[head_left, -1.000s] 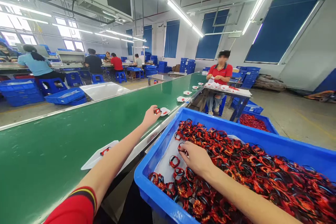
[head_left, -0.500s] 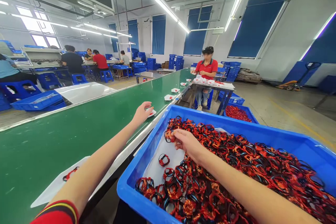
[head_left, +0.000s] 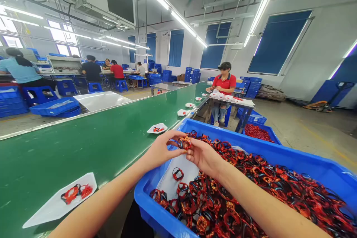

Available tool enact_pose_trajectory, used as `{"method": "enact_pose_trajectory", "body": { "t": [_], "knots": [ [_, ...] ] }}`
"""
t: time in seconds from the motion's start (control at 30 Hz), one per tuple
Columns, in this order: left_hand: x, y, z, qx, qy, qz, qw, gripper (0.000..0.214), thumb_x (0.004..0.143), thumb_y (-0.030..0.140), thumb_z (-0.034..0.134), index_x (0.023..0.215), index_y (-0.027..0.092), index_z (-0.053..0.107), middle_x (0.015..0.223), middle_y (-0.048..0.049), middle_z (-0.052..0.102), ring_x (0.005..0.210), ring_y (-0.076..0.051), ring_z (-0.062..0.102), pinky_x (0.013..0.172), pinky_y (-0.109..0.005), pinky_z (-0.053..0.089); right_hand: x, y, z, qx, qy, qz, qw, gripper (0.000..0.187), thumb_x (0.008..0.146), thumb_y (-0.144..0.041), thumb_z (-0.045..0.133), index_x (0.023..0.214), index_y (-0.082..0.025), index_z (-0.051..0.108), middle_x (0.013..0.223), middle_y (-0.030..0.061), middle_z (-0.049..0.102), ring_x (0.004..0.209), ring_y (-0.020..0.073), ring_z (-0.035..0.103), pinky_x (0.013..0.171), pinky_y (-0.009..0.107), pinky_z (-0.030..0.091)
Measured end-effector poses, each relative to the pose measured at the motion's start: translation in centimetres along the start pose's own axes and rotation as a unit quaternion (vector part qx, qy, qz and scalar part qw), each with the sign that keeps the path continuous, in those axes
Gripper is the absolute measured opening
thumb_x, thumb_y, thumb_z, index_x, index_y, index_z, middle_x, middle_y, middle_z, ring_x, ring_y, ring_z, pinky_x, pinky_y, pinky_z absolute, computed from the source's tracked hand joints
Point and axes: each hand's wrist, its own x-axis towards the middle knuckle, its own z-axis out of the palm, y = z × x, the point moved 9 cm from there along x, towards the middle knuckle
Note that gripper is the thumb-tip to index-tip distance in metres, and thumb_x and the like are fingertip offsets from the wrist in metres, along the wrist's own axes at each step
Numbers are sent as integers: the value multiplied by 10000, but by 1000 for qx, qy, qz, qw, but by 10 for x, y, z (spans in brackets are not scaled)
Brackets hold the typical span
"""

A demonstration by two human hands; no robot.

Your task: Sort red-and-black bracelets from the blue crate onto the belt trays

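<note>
Both my hands meet above the near left corner of a big blue bin (head_left: 273, 148) full of red and black wire coils. Between them they pinch one small coil (head_left: 184, 142). My left hand (head_left: 163, 150) grips it from the left with thumb and fingers. My right hand (head_left: 202, 155) grips it from the right. Loose coils (head_left: 177, 173) lie on the white sheet lining the bin just below. On the green conveyor belt (head_left: 92, 141) a white tray (head_left: 157, 128) with a coil lies just beyond my left hand, and another white tray (head_left: 63, 200) with coils is near my elbow.
More white trays (head_left: 182, 112) dot the belt farther along. A person in a red shirt (head_left: 224, 83) sits at a table beside the belt. A second blue bin of coils (head_left: 258, 131) stands on the floor. Other workers sit at benches far left.
My left hand has let go of the coil on the far tray and come back to the bin. My right hand has lifted a coil; both hands now hold it. The near tray moved along the belt.
</note>
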Motion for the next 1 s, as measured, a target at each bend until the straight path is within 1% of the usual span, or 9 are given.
{"method": "enact_pose_trajectory", "body": {
  "t": [0.13, 0.23, 0.43, 0.53, 0.63, 0.7, 0.83, 0.93, 1.0],
  "knots": [
    [-3, -8, -2, 11, 16, -22, 1000, 415, 750, 239, 746, 1140, 174, 618, 1076, -52, 671, 966, -158, 622, 886, -289, 514, 0, 8, -3, -45, 23, 25, 998, 156, 897, -205, 494, 857, -112, 612, 712, -9, 575, 509, 31, 497, 457, 142, 419],
    [-4, -10, -1, 9, 19, -36, 999, 394, 752, 270, 748, 1107, 142, 633, 1032, -66, 686, 923, -165, 634, 891, -306, 507, 0, 14, -6, -70, 27, 40, 996, 132, 872, -231, 532, 881, -127, 613, 714, -18, 569, 518, 30, 499, 452, 133, 401],
    [-5, -8, 0, 32, 11, -27, 999, 338, 769, 301, 736, 1063, 157, 654, 1004, -57, 672, 883, -159, 619, 850, -305, 506, 2, 19, -10, -94, 18, 50, 994, 140, 804, -255, 584, 872, -137, 618, 720, -17, 563, 536, 34, 482, 467, 138, 388],
    [-6, -1, -3, 118, 21, 18, 993, 337, 775, 326, 733, 1077, 197, 659, 1041, -54, 638, 934, -172, 586, 871, -320, 482, 3, 8, -14, -145, 29, 7, 989, 202, 768, -309, 626, 879, -140, 629, 742, -16, 558, 546, 30, 471, 468, 138, 368],
    [-7, 3, -5, 191, 40, 51, 979, 354, 784, 317, 719, 1113, 218, 636, 1097, -61, 630, 1027, -200, 567, 952, -355, 447, 3, -12, -16, -258, 44, -72, 963, 316, 773, -445, 630, 884, -149, 636, 688, -14, 551, 523, 43, 454, 467, 160, 356],
    [-7, 1, -4, 195, 41, 51, 979, 342, 795, 293, 695, 1118, 212, 615, 1087, -61, 647, 1013, -202, 585, 945, -359, 458, 1, -23, -10, -314, 33, -112, 942, 407, 788, -541, 575, 876, -149, 643, 689, 6, 564, 530, 63, 467, 468, 184, 367],
    [-9, -2, -3, 167, 44, 39, 984, 356, 790, 255, 678, 1126, 180, 583, 1047, -58, 663, 944, -178, 617, 902, -324, 488, -4, -33, 3, -353, 8, -150, 923, 523, 803, -615, 471, 872, -127, 647, 879, 78, 616, 575, 86, 509, 456, 216, 397],
    [-10, -3, -3, 167, 45, 34, 984, 362, 794, 254, 669, 1138, 186, 575, 1072, -52, 656, 964, -171, 612, 917, -311, 483, -7, -36, 8, -381, 9, -159, 911, 533, 812, -611, 447, 890, -122, 642, 869, 79, 607, 570, 91, 516, 449, 221, 404],
    [-10, -3, -2, 165, 42, 30, 985, 353, 800, 256, 662, 1135, 193, 575, 1081, -50, 654, 972, -172, 610, 921, -313, 482, -8, -36, 9, -393, 7, -164, 905, 525, 825, -595, 429, 897, -120, 642, 818, 68, 596, 565, 96, 518, 451, 224, 411]
  ]
}}
